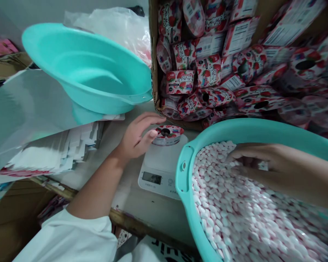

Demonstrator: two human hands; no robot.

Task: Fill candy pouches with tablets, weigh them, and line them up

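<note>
My left hand is open beside a small strawberry-printed candy pack, its fingers spread and curved near the pack's left end; whether they touch it I cannot tell. The pack, with a dark oval hole on top, rests on a white digital kitchen scale whose display seems to read 90.0. My right hand reaches into a turquoise basin full of small pale pink-and-white candies. Its fingers are curled together at the candies' surface, and a small white piece shows inside the hand.
A cardboard box full of similar strawberry packs stands at the back right. Another turquoise basin is tilted at the back left, before a clear plastic bag. Stacked flat printed cartons lie at the left, by the table edge.
</note>
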